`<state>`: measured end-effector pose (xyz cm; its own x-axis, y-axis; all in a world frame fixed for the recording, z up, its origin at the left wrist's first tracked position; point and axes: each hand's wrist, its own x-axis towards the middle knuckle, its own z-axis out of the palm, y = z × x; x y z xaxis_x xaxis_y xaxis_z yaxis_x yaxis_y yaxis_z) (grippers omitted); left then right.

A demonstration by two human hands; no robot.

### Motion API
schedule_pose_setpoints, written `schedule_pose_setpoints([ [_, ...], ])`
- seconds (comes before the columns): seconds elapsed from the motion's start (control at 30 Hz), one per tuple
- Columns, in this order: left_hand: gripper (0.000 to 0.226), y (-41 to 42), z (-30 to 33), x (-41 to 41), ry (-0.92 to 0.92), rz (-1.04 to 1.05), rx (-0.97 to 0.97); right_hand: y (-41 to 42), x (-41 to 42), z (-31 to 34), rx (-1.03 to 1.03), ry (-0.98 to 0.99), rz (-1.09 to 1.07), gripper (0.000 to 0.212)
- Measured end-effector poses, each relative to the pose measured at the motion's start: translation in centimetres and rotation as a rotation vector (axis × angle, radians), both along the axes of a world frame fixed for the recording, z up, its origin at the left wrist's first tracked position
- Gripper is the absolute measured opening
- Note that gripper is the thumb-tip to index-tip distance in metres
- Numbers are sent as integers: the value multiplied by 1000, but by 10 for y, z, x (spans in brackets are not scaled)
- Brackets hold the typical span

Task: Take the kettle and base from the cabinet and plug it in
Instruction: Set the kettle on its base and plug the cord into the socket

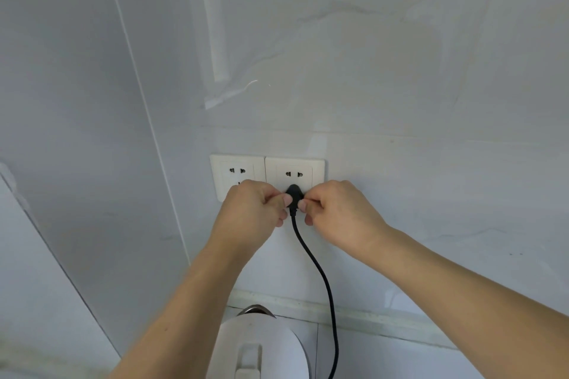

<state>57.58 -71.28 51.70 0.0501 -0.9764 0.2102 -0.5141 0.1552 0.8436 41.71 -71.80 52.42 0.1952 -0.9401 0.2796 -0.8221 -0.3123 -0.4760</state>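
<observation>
A black plug sits against the lower part of the right wall socket. My left hand pinches the plug from the left and my right hand pinches it from the right. Its black cord hangs down the wall to the bottom edge. The white kettle stands on the counter below, seen from above with its metal spout toward the wall. The base is hidden under the kettle.
A second white socket is just left of the right socket, partly covered by my left hand. The grey marbled wall fills the view, with a corner seam at the left and a caulked joint where it meets the counter.
</observation>
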Motion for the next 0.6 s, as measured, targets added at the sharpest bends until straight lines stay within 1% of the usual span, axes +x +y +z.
schedule_pose_setpoints([
  [0.1,19,-1,7,2,4,-2,17,4,4,-1,-27,4,-32,31],
  [0.27,23,1,9,2,-130,-35,8,5,4,3,-50,14,-53,27],
  [0.4,21,-4,3,4,-119,-10,-17,-1,2,2,-49,53,-37,25],
  [0.5,22,-4,4,4,-143,-23,-40,3,5,4,-23,40,-39,27],
  [0.6,24,1,6,1,-189,-27,-53,10,9,6,-28,70,-77,28],
])
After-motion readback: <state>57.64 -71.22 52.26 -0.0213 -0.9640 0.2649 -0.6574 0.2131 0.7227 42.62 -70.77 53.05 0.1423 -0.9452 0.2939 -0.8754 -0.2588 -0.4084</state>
